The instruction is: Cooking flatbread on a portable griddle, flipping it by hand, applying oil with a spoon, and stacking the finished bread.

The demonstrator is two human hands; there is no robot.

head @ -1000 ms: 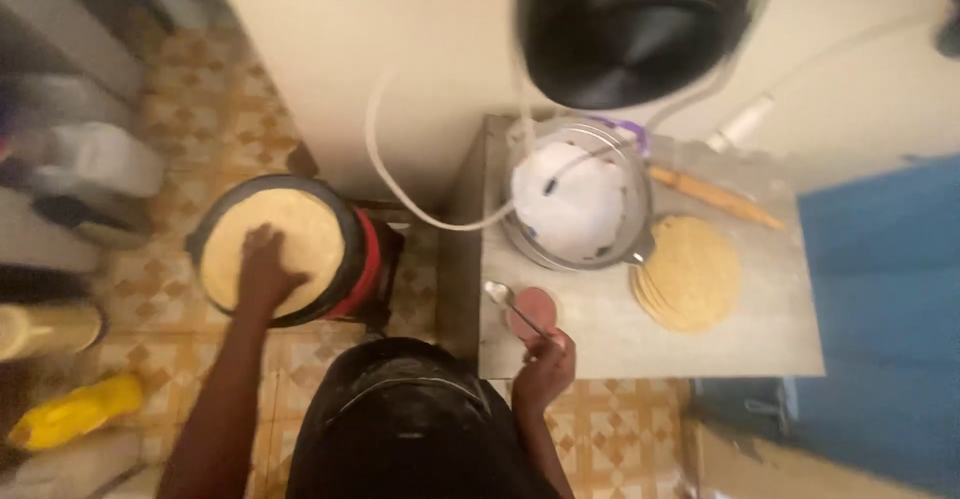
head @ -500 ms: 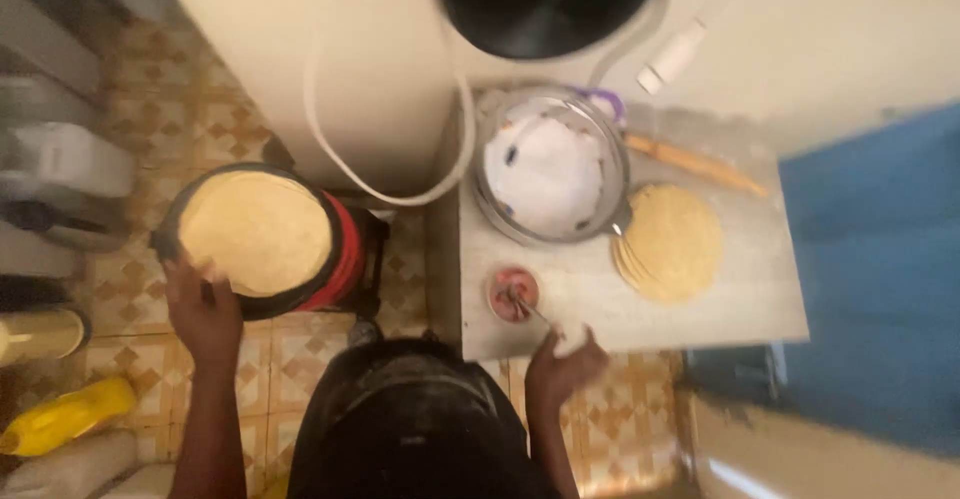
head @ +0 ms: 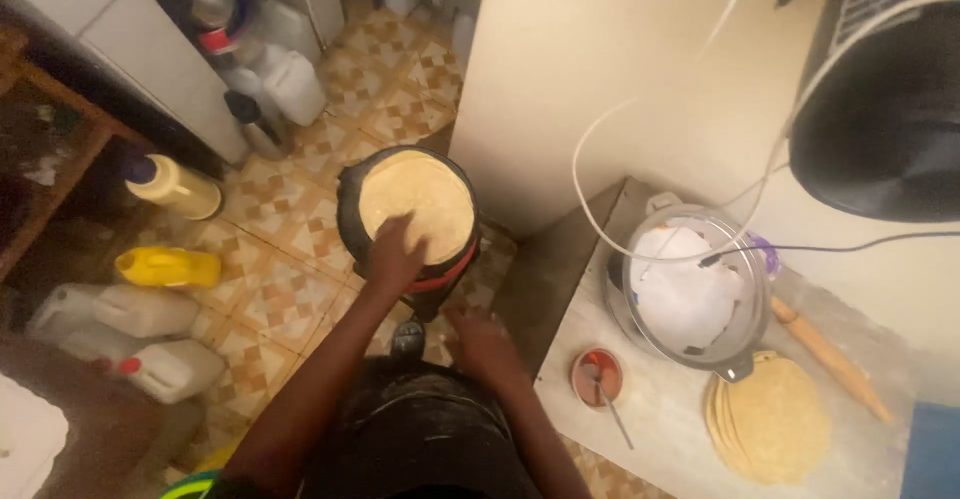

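arms: bare, no sleeves | left hand (head: 395,254), right hand (head: 480,341): bare | lap: dark garment, pale smudges

Pale yellow flatbread (head: 420,204) in black pan (head: 350,221) with red band. Tan-and-cream diamond-patterned floor tiles (head: 290,259). Yellow jug (head: 168,267), centre left. White cloth (head: 685,289) in bowl. Golden flatbread stack (head: 770,427), lower right.

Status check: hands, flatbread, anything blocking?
Left hand flat on flatbread in the pan. Right hand empty by table edge. Nothing blocking.
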